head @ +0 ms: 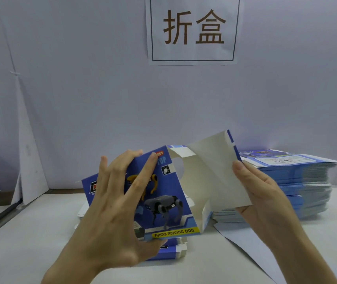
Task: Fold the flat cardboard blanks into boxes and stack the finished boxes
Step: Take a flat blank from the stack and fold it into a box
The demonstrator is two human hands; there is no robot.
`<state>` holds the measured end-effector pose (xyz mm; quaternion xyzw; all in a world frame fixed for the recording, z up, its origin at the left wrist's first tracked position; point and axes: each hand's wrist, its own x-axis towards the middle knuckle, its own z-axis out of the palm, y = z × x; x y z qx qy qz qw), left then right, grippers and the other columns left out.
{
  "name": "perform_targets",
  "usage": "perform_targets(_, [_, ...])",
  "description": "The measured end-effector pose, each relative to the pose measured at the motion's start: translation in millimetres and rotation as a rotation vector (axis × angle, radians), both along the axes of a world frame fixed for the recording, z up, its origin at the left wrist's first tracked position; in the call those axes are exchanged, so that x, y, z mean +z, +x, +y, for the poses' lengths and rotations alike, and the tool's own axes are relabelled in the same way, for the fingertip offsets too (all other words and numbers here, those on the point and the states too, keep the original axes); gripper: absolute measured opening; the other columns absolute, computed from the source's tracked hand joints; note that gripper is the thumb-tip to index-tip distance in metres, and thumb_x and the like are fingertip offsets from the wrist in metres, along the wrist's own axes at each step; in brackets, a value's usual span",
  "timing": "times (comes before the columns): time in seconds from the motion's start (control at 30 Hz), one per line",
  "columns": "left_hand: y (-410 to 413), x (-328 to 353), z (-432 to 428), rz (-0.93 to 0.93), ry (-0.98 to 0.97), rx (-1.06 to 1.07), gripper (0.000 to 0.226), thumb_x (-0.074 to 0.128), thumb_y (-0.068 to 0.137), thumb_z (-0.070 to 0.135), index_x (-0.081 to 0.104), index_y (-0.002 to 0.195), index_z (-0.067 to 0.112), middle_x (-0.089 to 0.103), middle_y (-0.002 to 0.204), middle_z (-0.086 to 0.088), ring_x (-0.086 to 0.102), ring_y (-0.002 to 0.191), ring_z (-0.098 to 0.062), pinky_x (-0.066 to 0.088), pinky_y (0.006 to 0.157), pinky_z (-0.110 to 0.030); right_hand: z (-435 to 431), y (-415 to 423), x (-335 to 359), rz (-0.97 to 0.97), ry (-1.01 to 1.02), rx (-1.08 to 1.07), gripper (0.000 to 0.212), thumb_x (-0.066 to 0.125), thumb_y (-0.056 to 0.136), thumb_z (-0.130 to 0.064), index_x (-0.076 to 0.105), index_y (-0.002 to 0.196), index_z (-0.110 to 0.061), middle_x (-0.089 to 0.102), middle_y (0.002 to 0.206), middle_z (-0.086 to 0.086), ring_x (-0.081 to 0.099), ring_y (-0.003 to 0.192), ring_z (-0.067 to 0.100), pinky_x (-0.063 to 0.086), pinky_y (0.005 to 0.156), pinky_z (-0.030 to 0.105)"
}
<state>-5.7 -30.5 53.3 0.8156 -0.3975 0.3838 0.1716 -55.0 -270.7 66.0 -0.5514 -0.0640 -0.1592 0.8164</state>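
Box [163, 203] reads "FUNNY MOVING DOG"; sign [193, 53] "折盒"

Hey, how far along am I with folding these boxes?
Done: no finished stack shows clearly. In hand: one box, half opened; the left hand grips its printed face, the right hand pinches a white panel. Left: its flaps are unclosed, and a tall pile of flat blanks waits on the right.

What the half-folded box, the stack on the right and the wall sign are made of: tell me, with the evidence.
Half-folded box, gripped by the left hand and right hand: seemingly thin paperboard, blue print outside, plain matte white inside, crisp creases. Stack of blanks: likely the same board; many thin layered edges, printed top. Wall sign: apparently matte white paper, flat, with printed characters.
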Motion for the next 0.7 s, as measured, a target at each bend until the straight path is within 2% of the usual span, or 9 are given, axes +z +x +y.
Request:
perform_targets(0.07, [0.2, -0.8, -0.8, 0.026, 0.004, -0.001, 0.119, 0.063, 0.059, 0.069, 0.006, 0.154, 0.025, 0.023, 0.148, -0.005, 0.021, 0.143, -0.021, 0.012, 0.11, -0.062, -1.1, 1.1, 0.9, -0.004, -0.041, -0.078, 0.03, 0.065, 0.07, -0.039, 0.08, 0.093, -0.027, 0.076, 0.092, 0.0, 0.068, 0.074, 0.01, 0.056, 0.058, 0.021])
perform_targets(0.13, [0.4, -2.5, -3.9, 0.037, 0.018, 0.006, 0.12, 0.064, 0.06, 0.069, 0.004, 0.154, 0.025, 0.02, 0.151, -0.005, 0.024, 0.143, -0.029, 0.006, 0.113, -0.059, 1.2, -0.7, 2.7, -0.011, -0.074, -0.092, 0.035, 0.067, 0.066, -0.044, 0.08, 0.094, -0.028, 0.076, 0.092, 0.0, 0.068, 0.075, 0.01, 0.056, 0.06, 0.022])
perform_targets(0.23, [-0.3, -5.9, -9.1, 0.036, 0.028, 0.023, 0.122, 0.062, 0.06, 0.069, 0.001, 0.155, 0.024, 0.011, 0.157, -0.007, 0.014, 0.147, -0.032, 0.005, 0.112, -0.06, 4.3, -2.1, 2.3, -0.049, -0.118, -0.175, 0.037, 0.066, 0.065, -0.051, 0.08, 0.09, -0.027, 0.076, 0.087, -0.001, 0.068, 0.071, 0.009, 0.054, 0.059, 0.02])
perform_targets(0.37, [-1.5, -11.4, -16.0, 0.028, 0.048, 0.041, 0.125, 0.06, 0.059, 0.074, -0.003, 0.155, 0.023, 0.001, 0.159, -0.011, 0.001, 0.149, -0.031, 0.001, 0.114, -0.064, 2.6, -3.3, 2.6, -0.072, -0.096, -0.248, 0.031, 0.065, 0.069, -0.044, 0.08, 0.088, -0.025, 0.076, 0.085, -0.001, 0.068, 0.071, 0.008, 0.053, 0.057, 0.018])
perform_targets(0.5, [-3.9, -13.8, -26.4, 0.055, 0.003, 0.035, 0.128, 0.06, 0.057, 0.08, -0.004, 0.154, 0.028, 0.006, 0.158, -0.014, 0.002, 0.149, -0.029, -0.005, 0.114, -0.056, 2.3, -5.4, 4.8, -0.025, -0.077, -0.222, 0.037, 0.066, 0.064, -0.049, 0.08, 0.088, -0.024, 0.076, 0.088, 0.002, 0.069, 0.07, 0.01, 0.054, 0.054, 0.02])
perform_targets(0.6, [-1.6, -14.4, -26.6, 0.042, -0.046, 0.033, 0.127, 0.062, 0.057, 0.077, -0.004, 0.154, 0.025, 0.017, 0.153, -0.011, 0.014, 0.146, -0.025, 0.004, 0.115, -0.062, 2.3, -3.6, 2.7, -0.062, -0.09, -0.271, 0.03, 0.065, 0.07, -0.044, 0.081, 0.089, -0.027, 0.077, 0.09, -0.001, 0.069, 0.075, 0.008, 0.054, 0.06, 0.018])
perform_targets(0.7, [1.3, -12.4, -22.7, 0.041, -0.076, 0.04, 0.13, 0.061, 0.055, 0.073, -0.004, 0.153, 0.019, 0.025, 0.146, -0.007, 0.024, 0.14, -0.021, 0.01, 0.114, -0.062, 3.7, -3.2, 2.3, -0.05, -0.114, -0.253, 0.037, 0.066, 0.065, -0.051, 0.08, 0.091, -0.028, 0.077, 0.093, -0.001, 0.069, 0.078, 0.009, 0.055, 0.064, 0.022])
